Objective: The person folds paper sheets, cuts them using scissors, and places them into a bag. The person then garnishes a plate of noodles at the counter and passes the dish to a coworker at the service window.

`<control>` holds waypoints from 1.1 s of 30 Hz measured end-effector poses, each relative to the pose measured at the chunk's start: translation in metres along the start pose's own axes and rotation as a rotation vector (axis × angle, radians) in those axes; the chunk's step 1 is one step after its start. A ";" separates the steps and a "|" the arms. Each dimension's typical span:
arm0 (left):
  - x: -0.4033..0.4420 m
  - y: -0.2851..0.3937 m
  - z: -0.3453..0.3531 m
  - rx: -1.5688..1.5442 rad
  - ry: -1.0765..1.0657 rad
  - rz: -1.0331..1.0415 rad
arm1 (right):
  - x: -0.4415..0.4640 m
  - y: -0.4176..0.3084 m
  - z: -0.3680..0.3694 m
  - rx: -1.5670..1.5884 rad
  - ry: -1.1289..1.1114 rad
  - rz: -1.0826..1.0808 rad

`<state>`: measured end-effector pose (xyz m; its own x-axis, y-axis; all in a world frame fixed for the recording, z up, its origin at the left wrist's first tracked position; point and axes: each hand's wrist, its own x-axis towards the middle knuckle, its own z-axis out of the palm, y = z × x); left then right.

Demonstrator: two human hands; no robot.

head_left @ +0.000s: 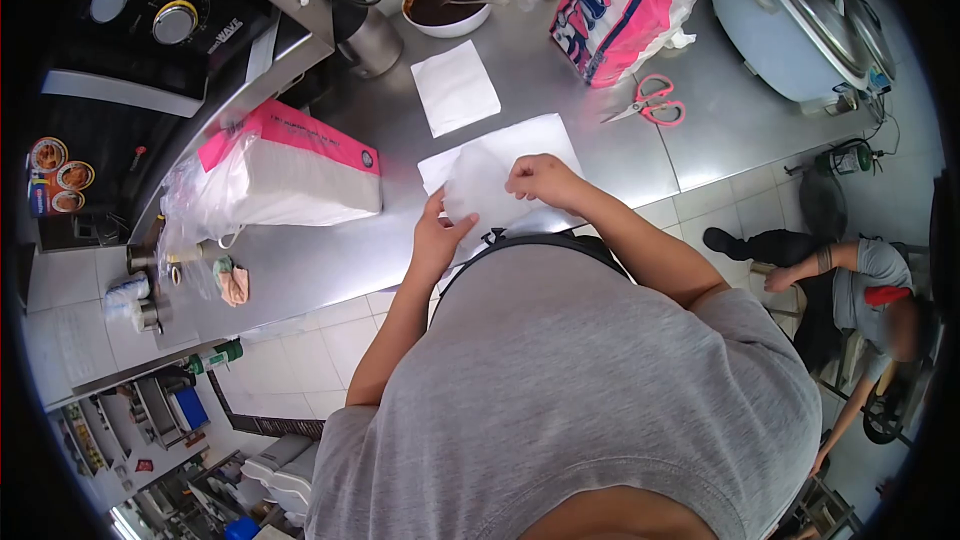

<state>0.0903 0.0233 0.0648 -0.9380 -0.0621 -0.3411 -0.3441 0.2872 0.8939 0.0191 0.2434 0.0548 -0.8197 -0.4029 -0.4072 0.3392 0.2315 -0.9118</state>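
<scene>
Close to my body, my left hand (441, 233) grips the lower left edge of a thin white paper napkin (478, 180), thumb on one side and fingers behind. My right hand (545, 183) has its fingers closed in a pinch at the napkin's right edge. Beneath it, a stack of white napkins (552, 137) lies on the steel counter. Another folded white napkin (455, 88) lies flat just beyond. To the left stands an opened pack of napkins (300, 175) in pink and clear plastic.
Pink-handled scissors (655, 103) lie right of the stack. Behind are a bowl of dark sauce (450, 2) with a spoon, a pink plastic package (620, 10) and a large lidded cooker (775, 25). A microwave (130, 70) and metal jug (370, 40) stand left. A person (865, 290) sits at right.
</scene>
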 end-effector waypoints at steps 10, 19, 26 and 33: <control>0.009 0.084 0.000 -0.561 0.039 0.097 | -0.032 -0.035 0.010 -0.534 0.227 -0.713; -0.009 0.138 -0.018 0.300 0.173 0.724 | -0.037 -0.082 -0.006 -0.290 0.129 -0.620; -0.025 0.173 -0.038 0.646 -0.009 0.999 | -0.065 -0.109 -0.023 -0.381 -0.145 -0.752; 0.000 0.109 -0.052 -0.237 0.069 0.230 | -0.057 -0.061 -0.072 -0.264 -0.008 -0.275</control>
<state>0.0504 0.0050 0.1774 -0.9901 -0.0878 -0.1094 -0.1159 0.0719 0.9907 0.0121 0.3166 0.1373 -0.8595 -0.4884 -0.1507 -0.0244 0.3338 -0.9423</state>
